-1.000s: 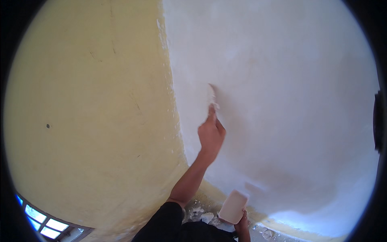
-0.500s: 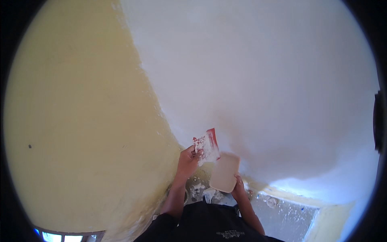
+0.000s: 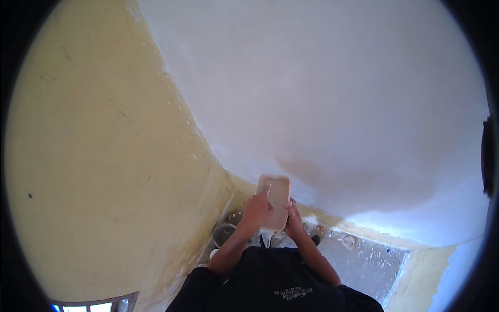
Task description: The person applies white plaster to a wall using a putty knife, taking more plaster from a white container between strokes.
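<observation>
A shallow rectangular beige tray (image 3: 280, 193) is held out in front of my body, tilted up toward the white wall. My right hand (image 3: 292, 214) grips its right long side, fingers wrapped around the rim. My left hand (image 3: 257, 210) is closed over the tray's left part around a putty scraper (image 3: 269, 188). Only a thin whitish edge of the scraper shows against the tray; my fingers hide the rest. In the earlier frame its flat red blade, caked with white putty, was visible.
White coating covers the wall ahead (image 3: 322, 93), with a damper-looking darker patch. The yellow wall (image 3: 104, 156) meets it in a corner at left. Below are a dark round bucket (image 3: 224, 234) and a grey floor spattered white (image 3: 364, 262). A window (image 3: 93, 307) shows at lower left.
My left hand has lowered the scraper from above the tray into it, turning the blade edge-on. The tray has moved left and up in view. My head view has shifted slightly.
</observation>
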Demonstrator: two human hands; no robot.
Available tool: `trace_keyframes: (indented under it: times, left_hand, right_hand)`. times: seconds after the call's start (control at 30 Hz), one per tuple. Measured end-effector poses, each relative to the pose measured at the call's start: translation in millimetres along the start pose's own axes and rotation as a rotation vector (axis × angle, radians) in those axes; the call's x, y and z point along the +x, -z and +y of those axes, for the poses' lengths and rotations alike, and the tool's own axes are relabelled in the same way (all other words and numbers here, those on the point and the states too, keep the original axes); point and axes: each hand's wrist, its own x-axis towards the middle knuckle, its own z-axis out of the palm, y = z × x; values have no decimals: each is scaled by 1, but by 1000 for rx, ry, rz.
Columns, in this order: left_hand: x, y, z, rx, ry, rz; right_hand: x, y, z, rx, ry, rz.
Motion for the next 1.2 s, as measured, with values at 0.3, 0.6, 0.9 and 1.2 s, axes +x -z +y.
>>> trace_keyframes:
  times: [0.3,0.6,0.9,1.2]
  left_hand:
    - [0,24,-34,-761,82,-179]
    - [-3,-7,-78,-1521,165,-342]
    - [-13,80,-21,-1663,-108,31]
    - [79,219,14,-719,-355,1077]
  right_hand:
    - [-14,-8,-19,64,-24,53]
    - [-21,16,-23,112,-22,47]
    - [-43,14,-33,80,-19,57]
    - [-24,-21,-21,4,-44,73]
